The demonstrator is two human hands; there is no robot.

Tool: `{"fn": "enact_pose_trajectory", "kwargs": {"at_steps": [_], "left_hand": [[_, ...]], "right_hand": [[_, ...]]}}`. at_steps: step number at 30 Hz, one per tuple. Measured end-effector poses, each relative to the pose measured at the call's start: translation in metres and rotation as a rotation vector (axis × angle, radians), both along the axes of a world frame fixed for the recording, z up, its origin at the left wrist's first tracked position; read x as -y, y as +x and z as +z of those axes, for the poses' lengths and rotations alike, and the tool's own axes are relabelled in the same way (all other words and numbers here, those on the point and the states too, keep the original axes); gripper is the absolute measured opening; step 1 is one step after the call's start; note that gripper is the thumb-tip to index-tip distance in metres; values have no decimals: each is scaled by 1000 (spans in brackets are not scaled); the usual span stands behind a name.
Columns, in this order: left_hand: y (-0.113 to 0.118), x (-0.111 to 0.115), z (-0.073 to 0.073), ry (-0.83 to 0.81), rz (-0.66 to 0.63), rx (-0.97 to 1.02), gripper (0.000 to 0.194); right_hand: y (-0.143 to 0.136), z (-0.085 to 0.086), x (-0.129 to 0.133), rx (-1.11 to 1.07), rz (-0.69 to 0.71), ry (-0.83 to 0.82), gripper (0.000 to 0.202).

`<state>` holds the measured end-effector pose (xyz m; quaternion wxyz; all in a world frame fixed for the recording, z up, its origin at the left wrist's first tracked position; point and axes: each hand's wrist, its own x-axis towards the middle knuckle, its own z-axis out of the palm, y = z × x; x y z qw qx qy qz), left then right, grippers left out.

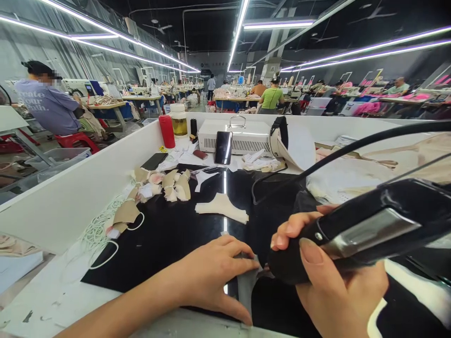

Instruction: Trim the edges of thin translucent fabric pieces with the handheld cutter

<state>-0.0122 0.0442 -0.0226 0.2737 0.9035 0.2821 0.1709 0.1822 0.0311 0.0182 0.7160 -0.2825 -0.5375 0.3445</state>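
Note:
My right hand (338, 281) is wrapped round a black corded hand tool (373, 230) with a shiny metal plate on its side. The tool's rounded front end points left, close to the fingers of my left hand (218, 267). That hand rests with thumb and fingers spread at a greyish, see-through strip (245, 286) on the glossy black board (169, 244). Whether the tool touches the strip is hidden. Beyond my left hand lies a cream fabric piece (221, 207) with a curved outline, seemingly a stack. Further back is a smaller white cut piece (204, 179).
Tied bundles of fabric pieces (176, 185) and a tangle of pale cord (102, 225) lie left. A white metal box (211, 134), a phone (223, 148) and a red bottle (166, 131) stand behind. A black cable (338, 152) arches at right. White low walls (88, 188) surround the table.

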Motion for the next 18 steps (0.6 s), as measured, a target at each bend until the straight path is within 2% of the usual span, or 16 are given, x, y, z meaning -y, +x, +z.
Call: {"fn": "enact_pose_trajectory", "kwargs": {"at_steps": [5, 12, 18], "left_hand": [[1, 1, 3, 8, -6, -15, 80], [3, 2, 3, 25, -7, -11, 78], [4, 1, 2, 37, -20, -19, 76]], "right_hand": [[-2, 5, 2, -8, -38, -42, 33], [0, 11, 14, -18, 36, -141, 39], [0, 16, 16, -62, 17, -203, 48]]}}
